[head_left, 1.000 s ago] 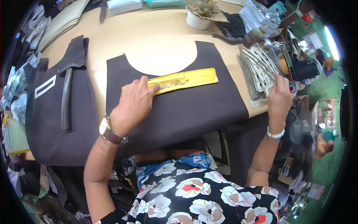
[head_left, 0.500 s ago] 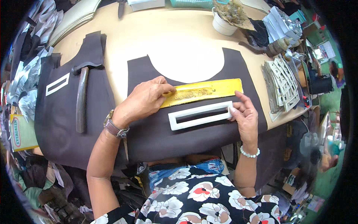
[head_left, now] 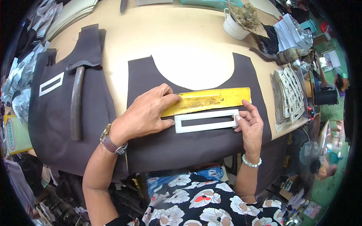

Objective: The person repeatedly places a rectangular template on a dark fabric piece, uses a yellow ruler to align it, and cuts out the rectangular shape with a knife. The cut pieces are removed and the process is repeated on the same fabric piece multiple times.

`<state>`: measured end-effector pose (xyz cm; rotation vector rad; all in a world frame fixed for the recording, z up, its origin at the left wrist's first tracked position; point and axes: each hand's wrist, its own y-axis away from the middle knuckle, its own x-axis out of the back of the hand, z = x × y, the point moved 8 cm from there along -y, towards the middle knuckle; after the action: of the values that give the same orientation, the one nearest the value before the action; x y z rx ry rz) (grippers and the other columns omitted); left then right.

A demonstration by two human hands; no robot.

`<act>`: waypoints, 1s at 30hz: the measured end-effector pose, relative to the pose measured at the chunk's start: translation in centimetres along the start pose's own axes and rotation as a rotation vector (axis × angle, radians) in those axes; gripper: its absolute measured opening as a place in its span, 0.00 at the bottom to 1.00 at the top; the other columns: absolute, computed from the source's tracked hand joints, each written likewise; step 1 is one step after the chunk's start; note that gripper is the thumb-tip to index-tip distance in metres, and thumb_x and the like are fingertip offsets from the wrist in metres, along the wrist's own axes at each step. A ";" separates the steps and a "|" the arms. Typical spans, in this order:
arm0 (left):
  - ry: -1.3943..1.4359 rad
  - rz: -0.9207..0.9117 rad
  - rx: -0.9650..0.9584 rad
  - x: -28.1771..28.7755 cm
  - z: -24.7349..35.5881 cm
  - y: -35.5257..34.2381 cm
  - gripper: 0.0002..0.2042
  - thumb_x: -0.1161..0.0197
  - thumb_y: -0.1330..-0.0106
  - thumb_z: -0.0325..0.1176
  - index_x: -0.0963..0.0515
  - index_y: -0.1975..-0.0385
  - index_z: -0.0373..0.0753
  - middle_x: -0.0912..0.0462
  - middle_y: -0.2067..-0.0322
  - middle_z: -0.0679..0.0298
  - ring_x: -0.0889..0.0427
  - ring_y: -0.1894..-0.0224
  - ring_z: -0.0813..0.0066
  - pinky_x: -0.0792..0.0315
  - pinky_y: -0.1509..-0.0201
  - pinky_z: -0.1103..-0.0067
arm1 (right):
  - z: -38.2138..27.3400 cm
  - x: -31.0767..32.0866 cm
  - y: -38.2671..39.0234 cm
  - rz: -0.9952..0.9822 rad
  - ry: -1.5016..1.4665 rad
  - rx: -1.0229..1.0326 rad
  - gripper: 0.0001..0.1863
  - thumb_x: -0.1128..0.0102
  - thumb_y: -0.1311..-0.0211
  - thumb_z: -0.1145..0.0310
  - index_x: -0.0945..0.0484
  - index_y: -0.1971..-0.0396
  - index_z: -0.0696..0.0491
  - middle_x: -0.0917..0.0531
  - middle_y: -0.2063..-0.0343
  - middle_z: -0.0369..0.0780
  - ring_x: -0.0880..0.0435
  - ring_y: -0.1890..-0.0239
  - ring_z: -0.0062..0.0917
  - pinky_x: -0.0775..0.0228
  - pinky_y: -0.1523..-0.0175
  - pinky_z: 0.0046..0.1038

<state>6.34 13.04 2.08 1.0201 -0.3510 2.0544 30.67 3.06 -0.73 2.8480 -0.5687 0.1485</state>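
Note:
A long yellow strip [head_left: 233, 96] with a worn, smudged middle lies across a dark brown, U-necked sheet piece [head_left: 181, 150]. My left hand [head_left: 149, 111] presses the strip's left end with curled fingers. Its thumb reaches down to the left end of a white rectangular frame [head_left: 207, 127] with a long slot. The frame lies just below the strip, nearly parallel to it. My right hand [head_left: 249, 124] pinches the frame's right end between thumb and fingers, while its raised index finger touches the strip's lower right corner.
At left, a hammer [head_left: 77, 101] and a smaller white frame [head_left: 51, 84] rest on another dark piece [head_left: 49, 124]. Stacked cut-out templates [head_left: 288, 96] stand at the right table edge. Farther back are a white pot with dried plants [head_left: 235, 29] and a wrapped-handle tool [head_left: 288, 56].
The white frame has turned closer to parallel with the yellow strip and moved nearer it. My left thumb has spread down to the frame's left end. The whole view has shifted slightly.

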 end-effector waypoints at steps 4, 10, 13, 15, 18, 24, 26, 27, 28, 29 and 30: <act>-0.026 0.013 0.008 0.2 0.4 0.1 0.27 0.30 0.54 0.35 0.27 0.51 0.37 0.29 0.60 0.58 0.27 0.55 0.61 0.31 0.49 0.70 | -0.1 -0.2 0.0 -0.004 0.000 -0.003 0.25 0.44 0.40 0.80 0.36 0.42 0.64 0.19 0.69 0.37 0.24 0.74 0.10 0.32 0.73 0.11; -0.041 0.045 -0.002 0.2 0.7 0.1 0.26 0.29 0.55 0.33 0.27 0.53 0.37 0.29 0.61 0.59 0.26 0.56 0.61 0.30 0.50 0.70 | -0.7 -0.1 0.4 0.059 0.082 0.016 0.25 0.44 0.41 0.80 0.35 0.43 0.64 0.20 0.70 0.37 0.25 0.74 0.10 0.33 0.73 0.11; -0.045 0.050 -0.002 0.2 0.7 0.0 0.26 0.29 0.55 0.32 0.26 0.53 0.38 0.28 0.60 0.59 0.26 0.56 0.61 0.29 0.51 0.70 | -1.6 0.3 0.8 0.132 0.276 0.144 0.24 0.41 0.44 0.81 0.32 0.46 0.66 0.20 0.73 0.38 0.24 0.74 0.13 0.31 0.70 0.16; -0.040 0.074 -0.026 0.4 1.2 0.1 0.22 0.31 0.54 0.30 0.28 0.56 0.36 0.29 0.62 0.57 0.27 0.57 0.59 0.30 0.52 0.69 | -1.7 0.6 0.8 0.142 0.316 0.162 0.23 0.40 0.45 0.81 0.31 0.47 0.66 0.20 0.74 0.38 0.24 0.74 0.13 0.31 0.69 0.16; -0.013 0.060 -0.011 0.4 1.2 0.0 0.23 0.31 0.54 0.30 0.28 0.56 0.35 0.29 0.61 0.57 0.26 0.56 0.59 0.30 0.51 0.69 | -1.3 0.8 0.9 0.158 0.268 0.149 0.23 0.39 0.46 0.81 0.30 0.48 0.66 0.20 0.76 0.38 0.24 0.75 0.13 0.32 0.69 0.16; 0.005 0.048 -0.012 0.2 1.2 -0.2 0.24 0.31 0.54 0.29 0.28 0.54 0.36 0.28 0.61 0.56 0.27 0.55 0.58 0.31 0.51 0.69 | -0.9 1.1 0.7 0.201 0.220 0.141 0.24 0.36 0.47 0.81 0.29 0.49 0.66 0.18 0.77 0.39 0.24 0.77 0.13 0.32 0.70 0.16; 0.002 0.037 0.002 0.3 1.1 -0.2 0.25 0.31 0.55 0.29 0.28 0.54 0.36 0.29 0.61 0.56 0.27 0.55 0.57 0.31 0.51 0.69 | -1.4 1.0 0.6 0.204 0.249 0.134 0.25 0.35 0.48 0.80 0.29 0.49 0.66 0.18 0.78 0.39 0.23 0.77 0.13 0.32 0.70 0.16; 0.000 0.031 0.009 0.4 1.1 -0.2 0.25 0.31 0.55 0.29 0.28 0.53 0.36 0.29 0.61 0.56 0.27 0.55 0.57 0.31 0.51 0.69 | -1.4 1.0 0.5 0.204 0.260 0.132 0.25 0.35 0.48 0.80 0.29 0.49 0.66 0.18 0.79 0.39 0.23 0.77 0.13 0.32 0.70 0.16; 0.002 0.033 0.014 0.4 1.1 -0.2 0.25 0.31 0.55 0.29 0.28 0.53 0.36 0.29 0.61 0.56 0.27 0.55 0.57 0.31 0.51 0.69 | -1.4 1.0 0.4 0.203 0.267 0.130 0.25 0.34 0.49 0.80 0.29 0.49 0.66 0.18 0.79 0.39 0.23 0.77 0.13 0.31 0.70 0.16; 0.005 0.035 0.018 0.4 1.1 -0.2 0.25 0.31 0.55 0.29 0.28 0.53 0.36 0.29 0.61 0.56 0.27 0.55 0.57 0.31 0.51 0.69 | -1.3 1.0 0.4 0.201 0.274 0.128 0.25 0.34 0.49 0.80 0.29 0.49 0.66 0.17 0.80 0.39 0.22 0.77 0.13 0.31 0.70 0.16; 0.008 0.037 0.022 0.4 1.1 -0.2 0.26 0.31 0.55 0.29 0.28 0.53 0.36 0.29 0.61 0.56 0.27 0.56 0.57 0.31 0.51 0.68 | -1.5 1.0 0.3 0.206 0.284 0.139 0.25 0.34 0.49 0.80 0.29 0.49 0.65 0.17 0.80 0.39 0.22 0.77 0.13 0.31 0.70 0.16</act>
<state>6.97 12.74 3.07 1.0255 -0.3461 2.0996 31.41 2.74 0.91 2.8183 -0.8139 0.6400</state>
